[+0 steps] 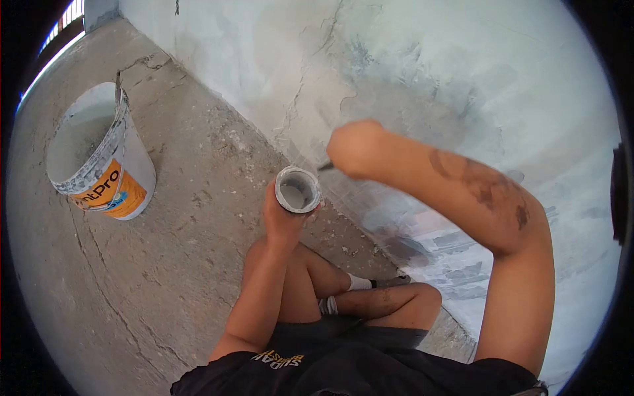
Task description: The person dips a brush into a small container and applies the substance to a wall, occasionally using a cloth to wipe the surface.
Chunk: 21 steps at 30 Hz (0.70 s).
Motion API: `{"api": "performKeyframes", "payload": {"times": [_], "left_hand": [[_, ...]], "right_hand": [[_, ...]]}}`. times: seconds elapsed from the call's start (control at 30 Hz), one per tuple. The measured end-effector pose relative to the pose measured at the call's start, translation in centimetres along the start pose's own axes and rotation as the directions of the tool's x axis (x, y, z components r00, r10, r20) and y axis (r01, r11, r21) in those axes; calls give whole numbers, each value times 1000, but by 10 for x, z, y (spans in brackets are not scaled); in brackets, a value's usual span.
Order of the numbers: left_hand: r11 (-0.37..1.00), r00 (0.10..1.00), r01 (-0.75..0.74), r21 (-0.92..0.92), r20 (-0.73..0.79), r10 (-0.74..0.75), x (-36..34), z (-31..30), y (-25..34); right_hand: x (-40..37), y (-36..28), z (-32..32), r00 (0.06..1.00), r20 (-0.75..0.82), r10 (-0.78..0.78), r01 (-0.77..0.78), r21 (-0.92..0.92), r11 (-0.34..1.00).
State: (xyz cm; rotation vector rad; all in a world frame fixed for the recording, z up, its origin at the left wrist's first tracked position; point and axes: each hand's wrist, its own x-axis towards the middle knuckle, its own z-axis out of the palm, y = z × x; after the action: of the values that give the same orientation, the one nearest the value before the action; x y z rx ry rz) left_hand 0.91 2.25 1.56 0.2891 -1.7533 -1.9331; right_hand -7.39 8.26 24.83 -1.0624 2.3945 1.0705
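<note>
My left hand (285, 221) is wrapped around a round cup (298, 190), with its open top facing up. Grey material coats the cup's rim and inside. Close above and to the right of the cup, my right hand (356, 148) is closed, its fingers mostly hidden behind the back of the hand. From it a thin dark tool (325, 167) pokes out toward the cup's rim; I cannot tell its kind. Behind my right hand rises the patchy grey and white wall (409, 79), with a crack and smeared patches.
On the concrete floor (185, 264) at the left stands a white paint bucket (139, 155) with an orange label and a grey-smeared rim. Cracks and crumbs mark the floor along the wall's foot. My crossed legs (389, 303) lie below the cup, close to the wall.
</note>
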Motion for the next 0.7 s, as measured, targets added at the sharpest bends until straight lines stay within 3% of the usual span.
{"api": "performKeyframes", "payload": {"times": [0.13,0.2,0.27,0.33,0.37,0.43,0.53,0.57,0.6,0.7], "left_hand": [[990,997,-61,128,-34,66,-4,-5,8],[1000,999,25,9,-38,-24,-1,-4,-1],[999,999,-14,33,-51,16,1,-6,-1],[998,997,-45,55,-59,48,2,-6,2],[996,997,-45,78,-62,50,4,-6,5],[994,997,-42,98,-61,48,6,-5,4],[998,1000,27,-49,-15,-28,6,-3,0],[1000,1000,15,-23,-24,-15,5,-4,9],[1000,999,4,4,-34,-4,4,-6,15],[998,999,-41,39,-18,41,3,-7,12]], "right_hand": [[52,37,-49,995,-16,97,-98,-117,988],[78,59,-75,987,-77,140,-146,-85,986],[89,69,-99,979,-155,131,-140,-54,989],[94,69,-116,928,-364,80,-90,-12,996],[95,69,-121,928,-364,81,-92,-11,996],[95,67,-123,900,-428,-85,34,-127,991],[98,65,-91,864,-477,-165,53,-240,969],[98,60,-72,880,-468,-76,17,-129,992],[82,48,-63,934,-356,-37,-16,-146,989],[52,31,-9,987,-104,-122,102,-186,977]]}}
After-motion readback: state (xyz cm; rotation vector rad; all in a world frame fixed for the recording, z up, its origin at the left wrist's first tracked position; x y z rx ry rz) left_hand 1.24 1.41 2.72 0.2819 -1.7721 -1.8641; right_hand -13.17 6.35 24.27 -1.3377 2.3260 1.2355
